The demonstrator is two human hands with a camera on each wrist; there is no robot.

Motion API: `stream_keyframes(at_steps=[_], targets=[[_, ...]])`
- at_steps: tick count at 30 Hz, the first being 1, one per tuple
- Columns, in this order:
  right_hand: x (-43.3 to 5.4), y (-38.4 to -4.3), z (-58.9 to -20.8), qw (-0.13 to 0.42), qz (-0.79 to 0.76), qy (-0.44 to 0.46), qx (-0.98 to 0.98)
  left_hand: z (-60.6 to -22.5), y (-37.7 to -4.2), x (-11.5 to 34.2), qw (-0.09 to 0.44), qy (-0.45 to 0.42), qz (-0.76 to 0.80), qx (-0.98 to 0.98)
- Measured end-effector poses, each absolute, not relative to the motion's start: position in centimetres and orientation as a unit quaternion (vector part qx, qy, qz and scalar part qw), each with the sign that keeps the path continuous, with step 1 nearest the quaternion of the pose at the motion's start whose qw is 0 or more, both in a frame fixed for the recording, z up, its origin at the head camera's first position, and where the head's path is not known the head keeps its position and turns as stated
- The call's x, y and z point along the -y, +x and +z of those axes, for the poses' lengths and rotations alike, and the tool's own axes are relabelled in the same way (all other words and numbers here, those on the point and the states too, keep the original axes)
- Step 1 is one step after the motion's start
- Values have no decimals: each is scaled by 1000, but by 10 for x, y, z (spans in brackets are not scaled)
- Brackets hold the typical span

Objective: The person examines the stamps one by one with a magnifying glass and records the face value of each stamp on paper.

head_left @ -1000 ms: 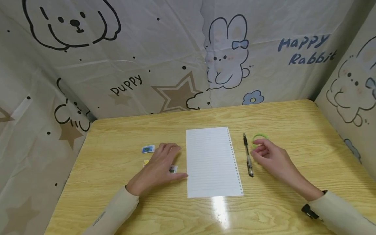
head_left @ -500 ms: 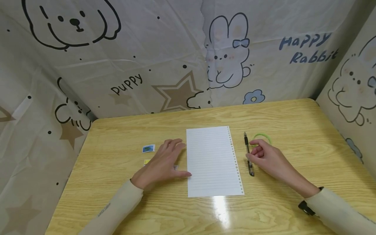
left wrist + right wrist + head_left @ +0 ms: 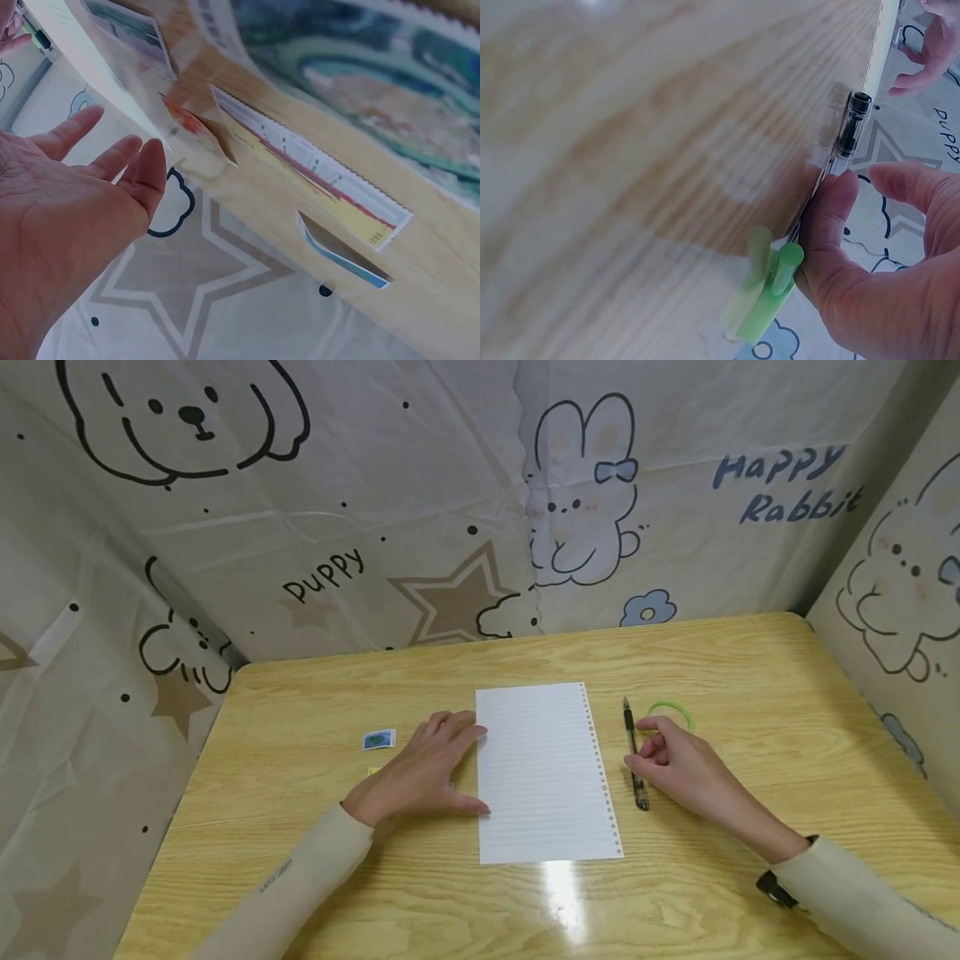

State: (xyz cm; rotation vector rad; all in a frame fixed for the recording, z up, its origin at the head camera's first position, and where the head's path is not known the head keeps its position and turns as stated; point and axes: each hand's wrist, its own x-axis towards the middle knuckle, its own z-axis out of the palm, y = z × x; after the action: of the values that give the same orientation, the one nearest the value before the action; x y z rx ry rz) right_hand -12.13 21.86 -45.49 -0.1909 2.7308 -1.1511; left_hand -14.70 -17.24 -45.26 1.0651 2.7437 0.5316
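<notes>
My left hand (image 3: pixel 427 768) reaches over the table with fingers and thumb spread, fingertips right at the left edge of a lined, punched sheet of paper (image 3: pixel 543 777). Beneath and beside that hand lie several stamps: a blue one (image 3: pixel 379 740) shows beyond it, and a boat stamp (image 3: pixel 315 172) appears in the left wrist view. My right hand (image 3: pixel 678 764) hovers at a black clear-barrelled pen (image 3: pixel 634 756) lying right of the paper. Its thumb and forefinger stand apart, overlapping the pen in the head view, while the other fingers are loosely bent.
A light green ring-shaped item (image 3: pixel 672 710) lies just behind my right hand; its green end (image 3: pixel 776 292) shows close by in the right wrist view. Cloth walls (image 3: pixel 435 485) with printed animals enclose the wooden table (image 3: pixel 675 902) at the back and sides.
My left hand has moved right to the paper's left edge, covering more of the stamps. My right hand has shifted left from beside the green ring to over the pen.
</notes>
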Motion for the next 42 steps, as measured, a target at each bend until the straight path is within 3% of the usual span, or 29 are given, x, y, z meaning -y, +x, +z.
stream_keyframes(at_steps=[42], targets=[[-212, -129, -461, 62, -326, -69, -941, -457, -159, 164, 120, 371, 161, -907]])
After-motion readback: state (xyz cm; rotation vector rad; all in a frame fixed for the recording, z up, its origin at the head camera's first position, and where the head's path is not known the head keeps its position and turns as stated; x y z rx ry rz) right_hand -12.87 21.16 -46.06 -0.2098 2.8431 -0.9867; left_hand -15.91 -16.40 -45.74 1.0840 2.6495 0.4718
